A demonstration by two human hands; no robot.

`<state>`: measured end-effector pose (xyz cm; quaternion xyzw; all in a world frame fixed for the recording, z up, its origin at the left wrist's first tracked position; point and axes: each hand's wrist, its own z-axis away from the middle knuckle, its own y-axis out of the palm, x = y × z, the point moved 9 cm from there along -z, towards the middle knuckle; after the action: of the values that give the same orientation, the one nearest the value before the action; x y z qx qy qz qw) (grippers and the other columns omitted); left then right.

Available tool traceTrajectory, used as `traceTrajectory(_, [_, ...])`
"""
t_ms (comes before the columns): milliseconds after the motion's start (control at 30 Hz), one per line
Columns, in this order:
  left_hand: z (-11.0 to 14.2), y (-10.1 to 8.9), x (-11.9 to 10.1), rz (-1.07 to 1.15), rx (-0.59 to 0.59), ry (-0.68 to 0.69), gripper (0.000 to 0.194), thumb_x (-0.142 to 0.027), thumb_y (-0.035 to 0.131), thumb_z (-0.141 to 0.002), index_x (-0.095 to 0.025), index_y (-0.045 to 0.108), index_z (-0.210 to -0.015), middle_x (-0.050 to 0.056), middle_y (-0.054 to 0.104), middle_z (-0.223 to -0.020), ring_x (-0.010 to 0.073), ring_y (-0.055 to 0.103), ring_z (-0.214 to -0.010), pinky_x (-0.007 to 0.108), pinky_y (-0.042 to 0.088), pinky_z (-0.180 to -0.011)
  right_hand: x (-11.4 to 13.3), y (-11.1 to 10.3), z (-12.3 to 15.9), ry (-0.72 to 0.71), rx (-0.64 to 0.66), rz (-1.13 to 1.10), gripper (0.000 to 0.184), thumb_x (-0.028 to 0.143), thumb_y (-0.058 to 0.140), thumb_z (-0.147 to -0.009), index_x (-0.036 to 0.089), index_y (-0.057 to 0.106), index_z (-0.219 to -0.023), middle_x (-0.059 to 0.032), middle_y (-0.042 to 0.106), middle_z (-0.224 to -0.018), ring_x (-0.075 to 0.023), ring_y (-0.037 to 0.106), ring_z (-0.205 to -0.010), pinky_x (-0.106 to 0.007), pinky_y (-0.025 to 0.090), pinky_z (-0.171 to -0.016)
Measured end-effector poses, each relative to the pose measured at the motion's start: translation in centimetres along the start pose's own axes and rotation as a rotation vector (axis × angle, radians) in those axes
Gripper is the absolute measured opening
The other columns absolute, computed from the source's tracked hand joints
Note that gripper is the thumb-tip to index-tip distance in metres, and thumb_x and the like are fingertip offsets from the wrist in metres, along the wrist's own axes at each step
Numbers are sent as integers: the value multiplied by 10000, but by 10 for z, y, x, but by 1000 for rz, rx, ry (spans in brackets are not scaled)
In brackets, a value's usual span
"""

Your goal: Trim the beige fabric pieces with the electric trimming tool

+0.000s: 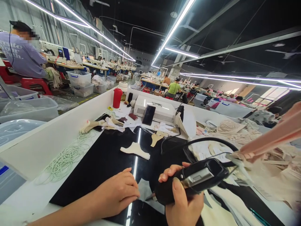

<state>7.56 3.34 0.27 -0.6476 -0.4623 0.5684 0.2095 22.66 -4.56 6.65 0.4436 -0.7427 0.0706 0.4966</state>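
My right hand [182, 201] is wrapped round a black hand tool with a metal trigger plate [195, 180], held over the black glossy work surface [101, 160]. A black cord [207, 141] loops from the tool toward the back. My left hand [116, 193] rests curled on the black surface just left of the tool, fingers bent with the tips together; what they press on is hidden. A pink fabric piece [270, 138] hangs in from the right near the tool's tip. A cream fabric cut piece [135, 150] lies ahead of my hands.
A white wall [58, 131] edges the bench on the left, with a coil of pale elastic cord [68, 157] beside it. At the back stand a red cup [117, 98], a white machine [160, 111] and a phone [149, 115]. Fabric piles lie right. Other people sit at distant tables.
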Motion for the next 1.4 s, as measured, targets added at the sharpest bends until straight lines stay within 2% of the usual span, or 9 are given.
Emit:
traceTrajectory(133, [-2,0,-1,4,2,6,204,-94,626,-971,-225,746,-1071,20,719,-1035,172,694,-1011,481,283,-1272,-8,5,5,29,10,-7,312,265,718,-953,308,568,-1223,23,651,-866,-142,654,-690,-315,593,-665])
traceTrajectory(333, [-3,-1,-5,-10,-15,24,191,-100,618,-975,-209,754,-1053,27,720,-1021,170,697,-993,450,283,-1270,-6,8,6,19,25,15,273,273,703,-963,312,573,-1200,21,648,-854,-148,655,-678,-320,591,-643])
traceTrajectory(600, [-4,-2,-6,30,12,6,184,-108,631,-983,-200,761,-1075,22,740,-972,170,699,-967,404,317,-1253,-6,-4,-6,46,-43,65,327,305,767,-918,297,567,-1176,23,669,-855,-137,655,-664,-310,587,-663])
traceTrajectory(700, [-5,-3,-5,62,25,-32,206,-111,732,-911,-210,771,-1087,40,721,-1077,185,703,-1015,427,310,-1257,-5,-3,-5,33,-33,30,329,309,762,-915,292,568,-1180,21,655,-843,-147,649,-666,-320,585,-646])
traceTrajectory(867, [-5,-1,-5,139,72,-55,357,-202,899,-782,-243,771,-1113,44,701,-1241,238,669,-1168,479,261,-1276,-3,5,7,35,46,-12,297,299,717,-949,304,575,-1210,12,634,-861,-152,645,-688,-327,587,-639])
traceTrajectory(967, [-3,3,-2,149,106,-69,419,-254,924,-768,-255,763,-1155,57,690,-1288,258,647,-1229,510,228,-1281,0,5,10,26,44,-26,301,295,722,-943,299,581,-1209,7,639,-857,-157,642,-689,-333,593,-636])
traceTrajectory(1133, [-1,6,1,160,115,-77,482,-213,938,-727,-285,758,-1168,49,684,-1313,265,637,-1250,522,229,-1277,1,6,10,39,13,-35,295,314,732,-938,298,585,-1194,17,635,-837,-146,626,-685,-311,586,-637])
traceTrajectory(1400, [-1,5,-1,170,114,-64,429,-263,889,-790,-286,742,-1193,57,682,-1313,269,624,-1266,569,212,-1270,1,12,18,136,-81,-43,293,340,748,-933,317,579,-1171,48,621,-851,-129,612,-703,-302,545,-687])
